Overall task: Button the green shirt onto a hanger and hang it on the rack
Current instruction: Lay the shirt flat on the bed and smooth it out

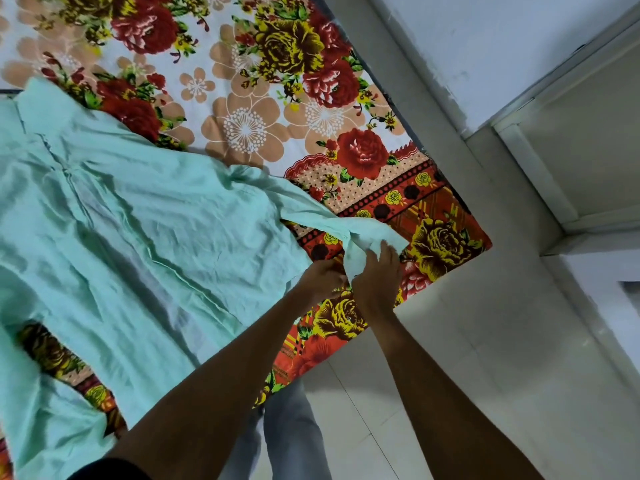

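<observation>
The pale green shirt (pixel 138 230) lies spread flat on a flowered bedsheet (pixel 263 109), its collar toward the upper left. One long sleeve stretches right to the bed's corner. There my left hand (pixel 322 277) and my right hand (pixel 377 275) both pinch the sleeve's cuff (pixel 360 244), fingers curled into the cloth. No hanger or rack is in view.
The bed's corner (pixel 485 242) ends just right of my hands. Beyond it is a light tiled floor (pixel 467 341), a white wall (pixel 502 46) and a white door frame (pixel 540 174) at the right. My trouser legs (pixel 294 438) stand beside the bed's edge.
</observation>
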Available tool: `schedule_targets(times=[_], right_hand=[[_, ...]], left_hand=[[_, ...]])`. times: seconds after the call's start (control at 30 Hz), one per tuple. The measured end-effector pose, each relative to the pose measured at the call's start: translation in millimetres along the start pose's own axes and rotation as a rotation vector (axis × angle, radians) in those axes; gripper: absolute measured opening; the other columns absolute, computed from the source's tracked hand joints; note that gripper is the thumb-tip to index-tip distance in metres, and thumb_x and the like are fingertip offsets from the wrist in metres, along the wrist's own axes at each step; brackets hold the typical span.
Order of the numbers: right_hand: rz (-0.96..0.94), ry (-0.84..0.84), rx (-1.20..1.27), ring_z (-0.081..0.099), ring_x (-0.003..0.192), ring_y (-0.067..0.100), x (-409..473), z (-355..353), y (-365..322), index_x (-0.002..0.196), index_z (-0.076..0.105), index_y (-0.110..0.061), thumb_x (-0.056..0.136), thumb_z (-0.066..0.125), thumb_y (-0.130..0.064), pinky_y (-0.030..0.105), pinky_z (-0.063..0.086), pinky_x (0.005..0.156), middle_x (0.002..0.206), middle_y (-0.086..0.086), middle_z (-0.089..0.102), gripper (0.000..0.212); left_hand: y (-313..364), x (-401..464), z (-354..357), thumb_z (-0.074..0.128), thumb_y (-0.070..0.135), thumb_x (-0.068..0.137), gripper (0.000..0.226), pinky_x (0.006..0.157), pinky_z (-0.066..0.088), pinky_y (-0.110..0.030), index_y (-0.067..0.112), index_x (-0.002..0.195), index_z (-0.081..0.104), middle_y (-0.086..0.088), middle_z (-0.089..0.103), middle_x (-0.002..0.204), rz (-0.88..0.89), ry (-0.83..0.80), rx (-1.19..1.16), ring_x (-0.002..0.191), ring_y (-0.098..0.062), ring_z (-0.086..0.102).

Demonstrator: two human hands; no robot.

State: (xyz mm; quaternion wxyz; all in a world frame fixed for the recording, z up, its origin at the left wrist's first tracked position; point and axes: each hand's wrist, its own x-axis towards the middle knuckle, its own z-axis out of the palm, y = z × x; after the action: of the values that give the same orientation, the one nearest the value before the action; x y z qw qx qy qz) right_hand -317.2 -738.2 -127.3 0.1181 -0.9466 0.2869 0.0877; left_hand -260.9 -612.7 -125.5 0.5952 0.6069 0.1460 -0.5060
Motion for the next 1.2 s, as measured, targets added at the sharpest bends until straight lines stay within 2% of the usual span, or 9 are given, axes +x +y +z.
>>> schedule_targets(times=[0.17,0.27,0.47,0.53,0.7,0.8,0.97,1.07,1.2], right_hand=[[-0.293,-0.021,0.205,0.056,0.123,0.034,-34,6,-37,0.116,0.069,-0.007,0.089,0.060,-0.018,0.048,0.053,0.091,0.132,0.014,0.062,0.031],[-0.439,-0.076,0.326,0.061,0.115,0.038,-46,18,-61,0.113,0.069,0.000,0.083,0.054,-0.011,0.046,0.055,0.093,0.121,0.018,0.066,0.036],[-0.594,-0.339,0.269,0.052,0.128,0.035,-66,30,-124,0.128,0.063,-0.003,0.089,0.066,-0.009,0.047,0.050,0.103,0.129,0.015,0.060,0.040],[-0.689,-0.451,0.154,0.053,0.124,0.035,-67,35,-142,0.128,0.063,-0.007,0.085,0.074,-0.020,0.049,0.051,0.098,0.123,0.012,0.061,0.047],[-0.835,-0.584,-0.276,0.049,0.122,0.032,-81,53,-152,0.130,0.059,-0.020,0.077,0.081,-0.045,0.047,0.047,0.093,0.127,0.007,0.054,0.062],[-0.939,-0.510,-0.288,0.054,0.112,0.034,-95,59,-146,0.116,0.066,-0.018,0.089,0.069,-0.027,0.045,0.041,0.087,0.111,0.007,0.061,0.029],[-0.934,-0.445,-0.201,0.055,0.099,0.031,-101,58,-126,0.093,0.071,-0.015,0.091,0.056,-0.016,0.043,0.040,0.080,0.095,0.005,0.061,0.015],[-1.005,-0.446,-0.151,0.053,0.098,0.027,-106,49,-133,0.088,0.065,-0.013,0.088,0.055,-0.018,0.042,0.044,0.080,0.095,0.004,0.059,0.011],[-1.125,-0.509,-0.101,0.049,0.098,0.022,-119,40,-139,0.086,0.056,-0.013,0.077,0.054,-0.018,0.035,0.043,0.087,0.094,0.002,0.055,0.010]], left_hand=[[-19,-20,-18,0.062,0.003,0.090,0.023,0.067,0.062,-0.036,0.002,0.111,0.069,-0.019,0.075,0.094,0.119,0.296,0.022,0.077,-0.026,0.074],[-34,-40,-44,0.058,0.011,0.083,0.018,0.072,0.063,-0.041,0.014,0.096,0.070,-0.010,0.077,0.087,0.214,0.447,0.167,0.081,-0.026,0.075],[-59,-82,-113,0.063,-0.003,0.083,0.032,0.073,0.050,-0.022,0.002,0.114,0.066,-0.012,0.072,0.099,0.277,0.706,0.335,0.090,-0.024,0.068],[-66,-87,-134,0.068,0.004,0.077,0.043,0.084,0.050,-0.032,-0.001,0.119,0.061,-0.017,0.068,0.109,0.217,0.776,0.321,0.102,-0.031,0.063],[-94,-96,-156,0.079,0.028,0.070,0.068,0.095,0.043,-0.039,-0.003,0.125,0.052,-0.024,0.059,0.122,0.073,0.825,0.306,0.117,-0.039,0.053],[-109,-102,-160,0.086,0.022,0.070,0.066,0.091,0.052,-0.043,0.000,0.121,0.049,-0.021,0.062,0.119,0.019,0.839,0.258,0.113,-0.039,0.061],[-120,-107,-158,0.069,0.012,0.079,0.025,0.069,0.045,-0.032,0.000,0.099,0.060,-0.018,0.069,0.098,-0.092,0.771,0.318,0.095,-0.037,0.066],[-123,-110,-158,0.061,0.009,0.084,0.012,0.062,0.040,-0.029,0.011,0.075,0.052,-0.008,0.057,0.074,-0.040,0.760,0.143,0.072,-0.027,0.056],[-127,-128,-159,0.055,0.013,0.093,0.008,0.075,0.055,-0.042,0.010,0.086,0.054,-0.016,0.059,0.086,-0.066,0.580,-0.569,0.079,-0.029,0.061]])
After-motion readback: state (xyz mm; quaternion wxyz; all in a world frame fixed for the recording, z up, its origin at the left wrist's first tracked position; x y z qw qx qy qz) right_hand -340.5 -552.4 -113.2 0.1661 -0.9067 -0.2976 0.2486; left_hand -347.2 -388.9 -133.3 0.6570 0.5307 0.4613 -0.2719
